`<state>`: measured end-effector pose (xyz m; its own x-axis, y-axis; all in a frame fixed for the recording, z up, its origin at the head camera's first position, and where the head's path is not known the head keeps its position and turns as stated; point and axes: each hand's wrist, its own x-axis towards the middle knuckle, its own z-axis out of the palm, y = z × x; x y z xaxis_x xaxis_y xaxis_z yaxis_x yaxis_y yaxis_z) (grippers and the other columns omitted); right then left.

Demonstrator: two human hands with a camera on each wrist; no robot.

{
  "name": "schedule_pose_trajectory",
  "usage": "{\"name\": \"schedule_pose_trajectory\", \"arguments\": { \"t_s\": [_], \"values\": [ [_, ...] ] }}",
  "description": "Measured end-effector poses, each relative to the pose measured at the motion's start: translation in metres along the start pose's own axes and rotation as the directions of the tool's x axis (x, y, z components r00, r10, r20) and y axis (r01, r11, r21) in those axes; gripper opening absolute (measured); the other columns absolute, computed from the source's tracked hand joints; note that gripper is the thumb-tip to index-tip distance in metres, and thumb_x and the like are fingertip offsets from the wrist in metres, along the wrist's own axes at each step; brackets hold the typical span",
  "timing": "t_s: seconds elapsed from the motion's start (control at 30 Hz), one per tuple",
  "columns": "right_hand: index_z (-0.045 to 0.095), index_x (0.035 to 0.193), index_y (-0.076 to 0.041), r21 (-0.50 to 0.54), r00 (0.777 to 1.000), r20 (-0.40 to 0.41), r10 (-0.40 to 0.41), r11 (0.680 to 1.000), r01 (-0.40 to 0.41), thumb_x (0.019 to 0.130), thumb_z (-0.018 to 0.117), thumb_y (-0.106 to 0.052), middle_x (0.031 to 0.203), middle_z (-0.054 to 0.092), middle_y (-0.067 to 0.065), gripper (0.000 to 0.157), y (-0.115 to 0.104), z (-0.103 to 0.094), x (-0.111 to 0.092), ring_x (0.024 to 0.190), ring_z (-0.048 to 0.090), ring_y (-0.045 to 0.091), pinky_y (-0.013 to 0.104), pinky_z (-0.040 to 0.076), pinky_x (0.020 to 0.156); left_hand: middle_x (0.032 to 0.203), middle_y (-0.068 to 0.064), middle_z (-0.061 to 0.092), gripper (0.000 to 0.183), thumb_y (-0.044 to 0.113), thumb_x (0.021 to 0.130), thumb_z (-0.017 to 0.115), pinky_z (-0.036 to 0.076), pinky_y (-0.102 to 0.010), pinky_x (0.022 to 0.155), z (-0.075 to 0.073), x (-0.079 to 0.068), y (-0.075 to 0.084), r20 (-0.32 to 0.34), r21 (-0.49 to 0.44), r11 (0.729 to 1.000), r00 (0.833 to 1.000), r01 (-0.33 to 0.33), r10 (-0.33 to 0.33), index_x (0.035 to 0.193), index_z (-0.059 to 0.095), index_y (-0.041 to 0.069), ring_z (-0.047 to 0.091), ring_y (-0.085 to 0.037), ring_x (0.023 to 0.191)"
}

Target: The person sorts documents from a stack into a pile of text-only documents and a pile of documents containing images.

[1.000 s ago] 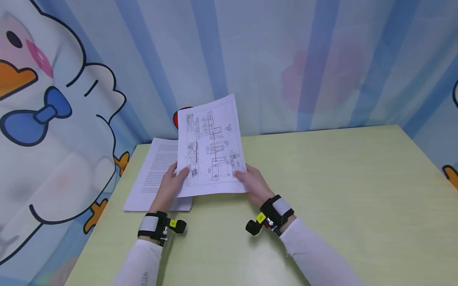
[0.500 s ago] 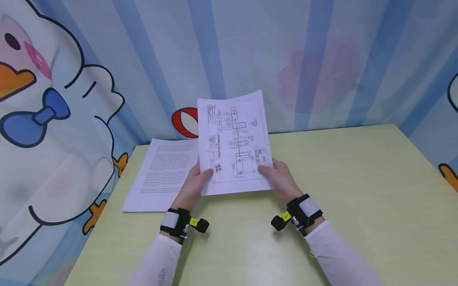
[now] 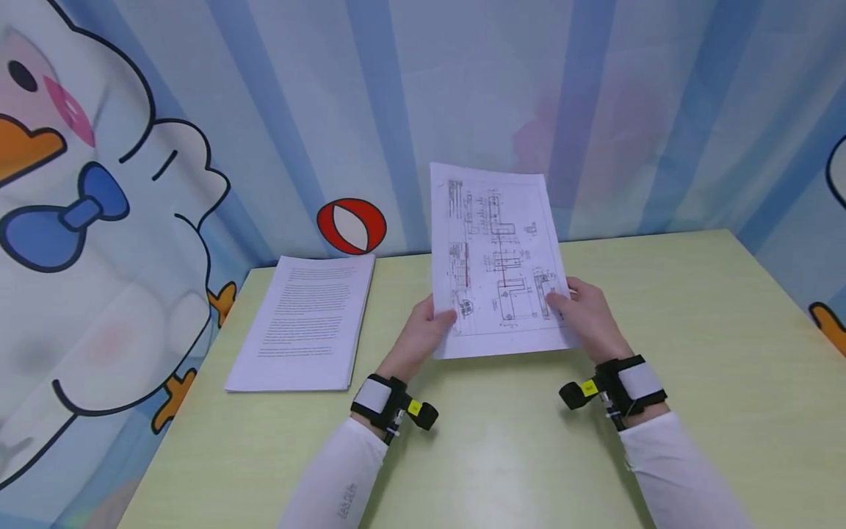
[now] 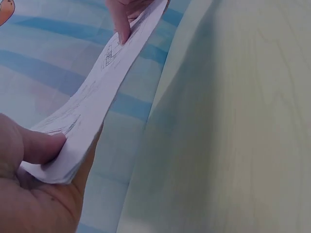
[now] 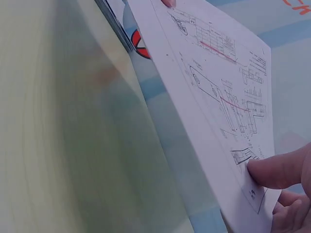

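Both hands hold a thin stack of paper (image 3: 502, 257) up off the table, its top sheet printed with a technical drawing and a few red lines. The left hand (image 3: 418, 334) pinches the lower left edge, thumb on the printed face. At the lower right edge the right hand (image 3: 590, 316) grips likewise, its thumb pressing the front. In the left wrist view the paper (image 4: 92, 102) is seen nearly edge-on and bends slightly, with fingers behind it. The right wrist view shows the drawing on the paper (image 5: 214, 97) at a slant, with the right thumb (image 5: 277, 170) on it.
A thicker stack of text-printed sheets (image 3: 311, 323) lies at the table's left. The pale wooden table (image 3: 694, 330) reaches back to a blue striped curtain (image 3: 463, 88) with cartoon prints. Each wrist wears a black strap with a small camera.
Both hands have carried the drawing sheets to the right, from over the text-printed stack to the table's middle. That stack, partly covered before, now shows whole.
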<state>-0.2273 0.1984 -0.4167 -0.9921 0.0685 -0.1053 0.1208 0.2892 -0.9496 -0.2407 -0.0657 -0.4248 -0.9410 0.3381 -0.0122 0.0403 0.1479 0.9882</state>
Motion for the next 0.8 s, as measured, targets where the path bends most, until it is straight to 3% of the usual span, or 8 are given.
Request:
{"name": "schedule_pose_trajectory", "arguments": {
  "t_s": [0.2,0.4,0.6,0.8],
  "values": [
    [0.04,0.145,0.001,-0.052,0.998,-0.062,0.016,0.998,-0.019,0.104,0.045,-0.022,0.122,0.057,0.021,0.047,0.009,-0.032,-0.001,0.097,0.059,0.029,0.025,0.049,0.069,0.106,0.005,0.068,0.031,0.01,0.101,0.053,0.05,-0.034,0.08,0.029,0.011,-0.001,0.012,0.021,0.999,0.999,0.03,-0.03,0.131,0.058,0.018,0.065,-0.015,0.092],
    [0.04,0.143,0.006,-0.13,0.993,-0.115,-0.015,0.992,0.0,0.104,0.045,-0.023,0.12,0.056,0.024,0.049,0.017,-0.062,-0.005,0.095,0.057,0.031,0.017,0.046,0.062,0.098,-0.003,0.071,0.031,0.007,0.097,0.06,0.056,-0.028,0.066,0.052,0.019,-0.003,0.037,-0.022,0.997,0.996,0.076,-0.075,0.127,0.058,0.01,0.069,-0.019,0.08],
    [0.039,0.143,0.008,-0.195,0.99,-0.142,0.011,0.98,-0.039,0.104,0.045,-0.028,0.121,0.055,0.027,0.054,0.028,-0.09,-0.01,0.096,0.056,0.033,0.021,0.046,0.063,0.092,-0.008,0.069,0.044,0.0,0.093,0.063,0.058,-0.029,0.065,0.073,0.024,-0.003,0.073,-0.008,0.993,0.99,0.12,-0.119,0.135,0.05,0.005,0.067,-0.02,0.07],
    [0.035,0.143,0.013,-0.229,0.983,-0.174,0.052,0.969,-0.092,0.103,0.045,-0.028,0.124,0.05,0.03,0.058,0.039,-0.112,-0.01,0.1,0.052,0.035,0.03,0.044,0.068,0.089,-0.007,0.067,0.053,-0.006,0.091,0.062,0.058,-0.028,0.063,0.096,0.032,-0.006,0.084,0.026,0.992,0.989,0.122,-0.124,0.141,0.045,0.001,0.065,-0.017,0.065]
  ]
}}
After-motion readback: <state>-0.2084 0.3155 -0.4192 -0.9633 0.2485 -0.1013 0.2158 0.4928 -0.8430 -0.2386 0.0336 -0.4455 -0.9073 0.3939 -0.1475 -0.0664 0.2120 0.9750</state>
